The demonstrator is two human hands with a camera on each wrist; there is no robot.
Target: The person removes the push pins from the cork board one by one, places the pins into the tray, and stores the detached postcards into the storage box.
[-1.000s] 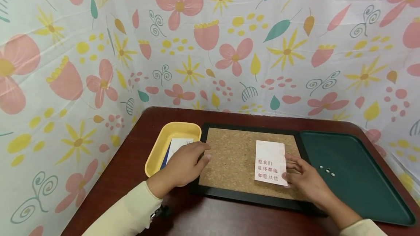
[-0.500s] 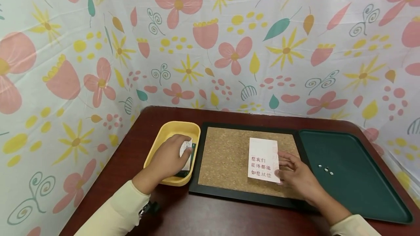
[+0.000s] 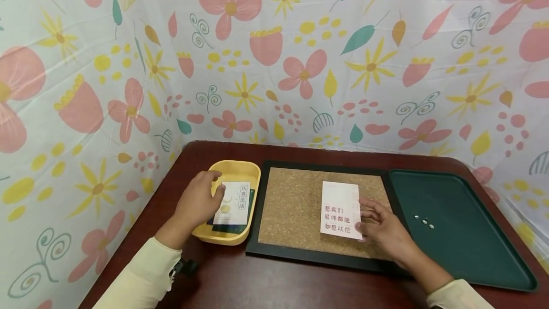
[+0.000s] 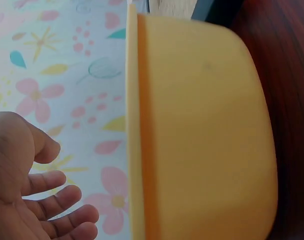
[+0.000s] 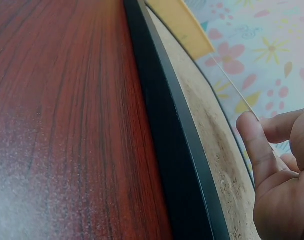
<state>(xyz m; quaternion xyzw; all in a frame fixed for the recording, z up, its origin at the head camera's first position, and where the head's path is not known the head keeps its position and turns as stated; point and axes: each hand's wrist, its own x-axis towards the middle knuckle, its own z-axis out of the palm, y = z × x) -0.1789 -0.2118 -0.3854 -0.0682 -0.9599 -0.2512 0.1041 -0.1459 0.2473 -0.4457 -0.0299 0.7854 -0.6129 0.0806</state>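
My right hand (image 3: 383,228) pinches a white card with red Chinese writing (image 3: 340,210) by its right edge, thumb in front. The card is held over the cork board (image 3: 291,204), and the right wrist view catches it nearly edge-on. Over the left rim of the yellow tray (image 3: 238,168) hovers my left hand (image 3: 195,204), fingers loosely bent with nothing between them. Inside that tray a white card with black characters (image 3: 233,204) lies on top of a dark green card (image 3: 231,228). In the left wrist view the fingers (image 4: 66,197) are spread beside the tray's outer wall.
The cork board's black frame (image 3: 300,257) sits between the yellow tray and a dark green tray (image 3: 472,242). Several small shiny pieces (image 3: 424,221) lie in the green tray. Flower-printed cloth (image 3: 300,61) rises behind and left of the dark red-brown table (image 3: 279,285).
My left hand has moved left from near the board's edge, across the yellow tray to its left rim, uncovering the cards inside. The right hand still holds its card, shifted slightly left in view.
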